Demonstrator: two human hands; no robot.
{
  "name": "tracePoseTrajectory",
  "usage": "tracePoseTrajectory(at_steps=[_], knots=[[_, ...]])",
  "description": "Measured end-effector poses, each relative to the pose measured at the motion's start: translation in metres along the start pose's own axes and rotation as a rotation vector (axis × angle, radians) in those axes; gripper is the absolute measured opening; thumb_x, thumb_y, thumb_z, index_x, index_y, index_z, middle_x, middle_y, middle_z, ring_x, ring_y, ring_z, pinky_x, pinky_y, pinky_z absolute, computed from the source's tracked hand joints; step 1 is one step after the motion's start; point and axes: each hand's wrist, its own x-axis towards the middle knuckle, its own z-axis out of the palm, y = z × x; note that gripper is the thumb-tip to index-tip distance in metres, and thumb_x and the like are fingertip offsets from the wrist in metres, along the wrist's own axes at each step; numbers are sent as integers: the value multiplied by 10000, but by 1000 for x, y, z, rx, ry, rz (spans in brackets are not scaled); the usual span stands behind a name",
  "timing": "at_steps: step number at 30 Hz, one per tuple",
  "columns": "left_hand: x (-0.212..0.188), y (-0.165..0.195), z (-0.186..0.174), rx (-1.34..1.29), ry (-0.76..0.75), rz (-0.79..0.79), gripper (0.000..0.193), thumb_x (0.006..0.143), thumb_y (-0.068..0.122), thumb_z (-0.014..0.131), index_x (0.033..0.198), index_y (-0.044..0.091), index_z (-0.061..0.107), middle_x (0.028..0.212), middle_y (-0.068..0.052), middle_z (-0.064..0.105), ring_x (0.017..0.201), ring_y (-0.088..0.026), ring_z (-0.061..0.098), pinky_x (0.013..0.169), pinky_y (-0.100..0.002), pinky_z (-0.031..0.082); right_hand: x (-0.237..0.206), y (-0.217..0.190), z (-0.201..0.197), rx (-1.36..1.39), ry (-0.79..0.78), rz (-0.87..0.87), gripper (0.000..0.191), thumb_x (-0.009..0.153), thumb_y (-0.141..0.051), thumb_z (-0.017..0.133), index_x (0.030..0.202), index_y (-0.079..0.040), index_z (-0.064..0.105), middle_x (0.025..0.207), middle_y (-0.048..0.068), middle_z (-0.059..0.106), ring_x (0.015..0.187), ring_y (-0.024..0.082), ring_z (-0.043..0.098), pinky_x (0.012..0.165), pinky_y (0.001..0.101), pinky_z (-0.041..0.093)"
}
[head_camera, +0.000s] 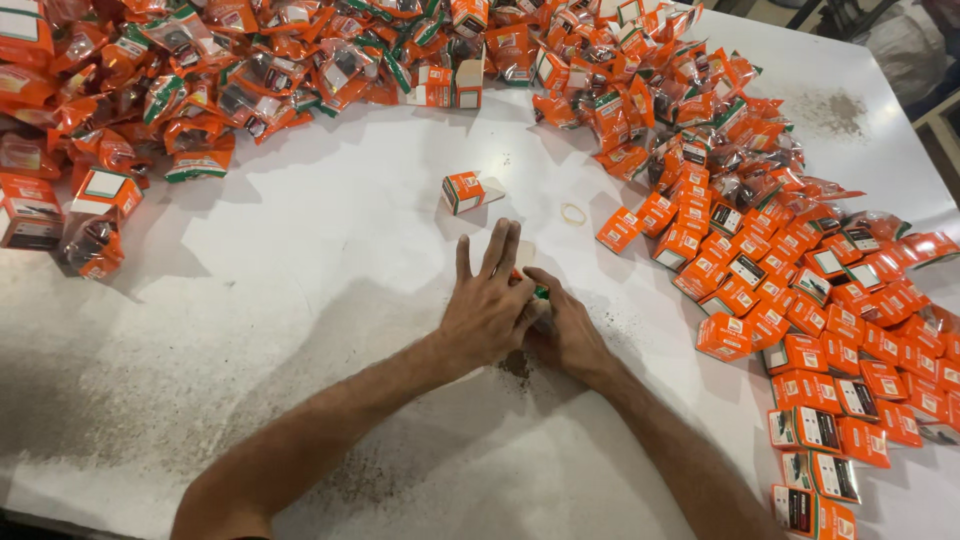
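Both hands (525, 315) pinch a small orange box (530, 285), orientation hidden.

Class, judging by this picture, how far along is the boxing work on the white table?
Done: closed small orange cardboard boxes lie massed at the right. In hand: the left hand and right hand press together on one orange item, mostly hidden. Left: a heap of orange plastic packets along the far edge, plus one open-flapped orange box.

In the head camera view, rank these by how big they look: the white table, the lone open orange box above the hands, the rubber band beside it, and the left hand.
1. white table
2. left hand
3. open orange box
4. rubber band
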Motion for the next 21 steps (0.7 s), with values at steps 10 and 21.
tracePoseTrajectory(at_steps=[10, 21], knots=[[3, -26, 14, -494, 65, -444, 307, 814, 174, 705, 1094, 63, 766, 1515, -268, 463, 1424, -462, 367, 1128, -540, 400, 7, -1, 3, -3, 56, -51, 678, 810, -132, 847, 1339, -37, 434, 1187, 174, 709, 1120, 326, 707, 960, 416, 549], [20, -60, 39, -935, -124, -670, 384, 664, 133, 722, 984, -70, 660, 949, -205, 723, 842, -265, 726, 734, -394, 614, 5, 0, 4, -57, 11, 134, 772, 802, -27, 780, 1462, -164, 402, 1311, 189, 658, 1218, 366, 649, 992, 458, 535]])
